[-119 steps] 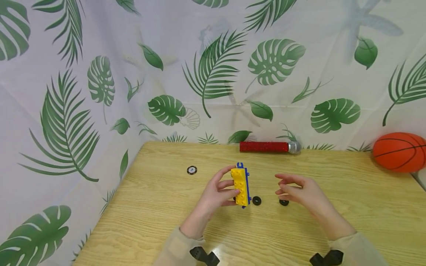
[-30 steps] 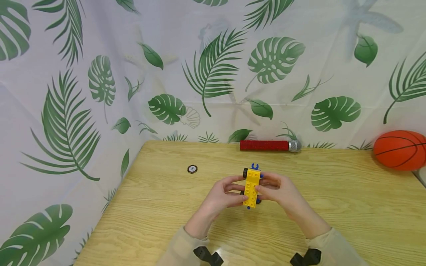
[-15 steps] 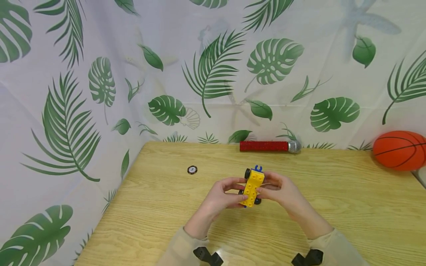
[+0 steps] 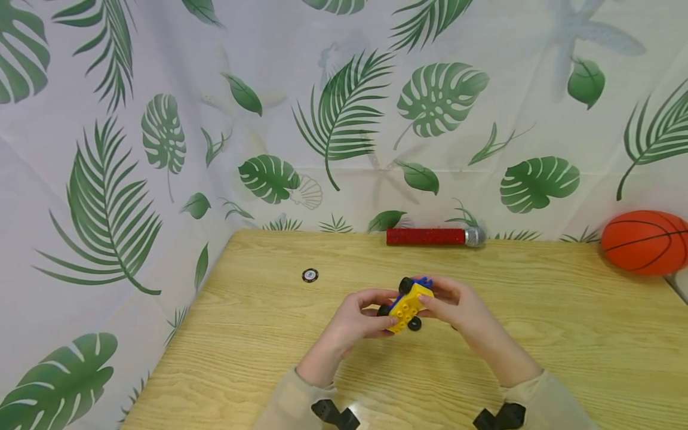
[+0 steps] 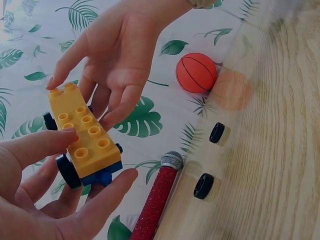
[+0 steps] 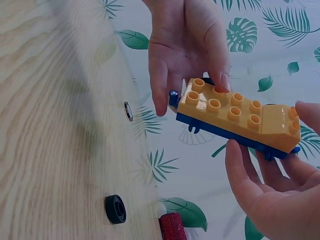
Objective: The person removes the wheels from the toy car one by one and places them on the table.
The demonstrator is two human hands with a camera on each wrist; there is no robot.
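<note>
Table (image 4: 258,370), L to R. At L, a dark-rimmed chip (image 4: 310,275) lay flat, well apart from the hands. Next, the L hand (image 4: 357,313) gripped the near end of a toy car (image 4: 405,309), thumb on the studs. The car was held above the table, tilted: yellow studded body on a blue chassis (image 6: 215,134), a raised step at the far end w/ a blue hook (image 4: 426,282) beyond; black wheels (image 4: 406,285) sat along its L side, blue fittings (image 6: 194,128) along the other. Behind, a red mic (image 4: 424,236) w/ silver head lay by the leaf-print cloth (image 4: 349,191). Two loose wheels (image 5: 203,186) lay on the table, one mostly hidden in head view by the R hand (image 4: 457,303), which held the car's far end, thumb on top. At far R, an orange ball (image 4: 645,243).

Cf. 0.5 s earlier: the car's far end had swung further R and the body had rolled, exposing more chassis. Cf. 4.0 s earlier: the R hand had been off the car, only the L holding it.
</note>
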